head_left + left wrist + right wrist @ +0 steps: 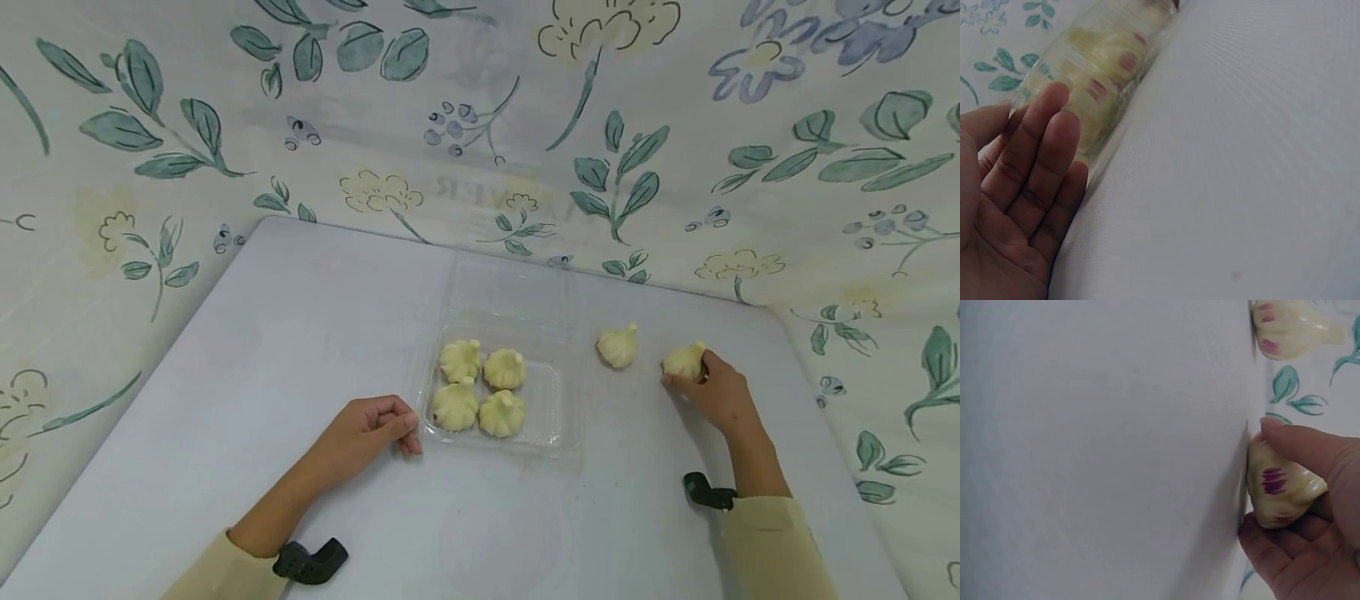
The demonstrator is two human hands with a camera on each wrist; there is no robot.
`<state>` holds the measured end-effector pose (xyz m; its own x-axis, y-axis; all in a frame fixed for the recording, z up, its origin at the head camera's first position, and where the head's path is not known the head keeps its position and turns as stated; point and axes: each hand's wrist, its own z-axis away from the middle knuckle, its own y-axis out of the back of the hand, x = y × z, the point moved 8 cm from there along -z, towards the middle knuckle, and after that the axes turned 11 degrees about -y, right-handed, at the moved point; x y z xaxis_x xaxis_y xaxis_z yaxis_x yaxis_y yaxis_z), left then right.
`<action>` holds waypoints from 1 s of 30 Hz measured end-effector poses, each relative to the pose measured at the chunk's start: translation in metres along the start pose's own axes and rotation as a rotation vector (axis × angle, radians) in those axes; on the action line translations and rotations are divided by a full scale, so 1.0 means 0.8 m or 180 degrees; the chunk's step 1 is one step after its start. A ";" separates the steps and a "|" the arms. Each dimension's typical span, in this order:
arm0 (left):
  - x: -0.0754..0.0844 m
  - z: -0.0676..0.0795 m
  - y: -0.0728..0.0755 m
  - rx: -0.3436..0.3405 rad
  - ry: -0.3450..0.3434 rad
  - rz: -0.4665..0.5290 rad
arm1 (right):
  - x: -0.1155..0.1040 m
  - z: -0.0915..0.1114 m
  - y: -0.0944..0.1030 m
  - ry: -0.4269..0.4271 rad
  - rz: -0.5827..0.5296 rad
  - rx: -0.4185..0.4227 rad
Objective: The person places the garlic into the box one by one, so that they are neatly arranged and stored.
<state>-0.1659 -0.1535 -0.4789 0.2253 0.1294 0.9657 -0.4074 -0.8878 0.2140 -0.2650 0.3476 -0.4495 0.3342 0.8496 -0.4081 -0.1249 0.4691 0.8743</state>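
Observation:
My right hand [723, 396] grips a pale yellow garlic bulb [682, 363] at the right of the table. In the right wrist view, purple marks show on this garlic bulb [1275, 481], with the thumb on one side and fingers on the other. A second loose garlic bulb [617, 347] lies to its left. A clear plastic box [551, 408], lid opened backward, holds several garlic bulbs [504, 368] in its left part. My left hand [367, 433] is at the box's near left corner. Its thumb and forefinger pinch the rim in the left wrist view, other fingers loosely bent.
The white table [300, 325] runs back to a wall of floral cloth [480, 125], which also hangs on both sides. The box's transparent lid [510, 292] lies toward the back edge. A black device [311, 562] is on each wrist.

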 end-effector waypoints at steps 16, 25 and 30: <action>0.003 0.001 -0.001 -0.0007 -0.0001 0.0040 | -0.002 0.007 0.003 0.0100 -0.0031 0.0158; 0.001 0.000 0.000 0.0009 -0.0009 0.0017 | -0.001 0.010 0.006 0.0086 -0.0036 0.0151; 0.002 0.000 -0.001 0.0004 -0.0001 0.0041 | -0.004 0.017 0.010 0.0072 -0.0128 0.0245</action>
<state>-0.1654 -0.1529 -0.4777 0.2203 0.1180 0.9683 -0.4091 -0.8900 0.2015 -0.2543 0.3457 -0.4374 0.3162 0.8360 -0.4484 -0.0394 0.4838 0.8743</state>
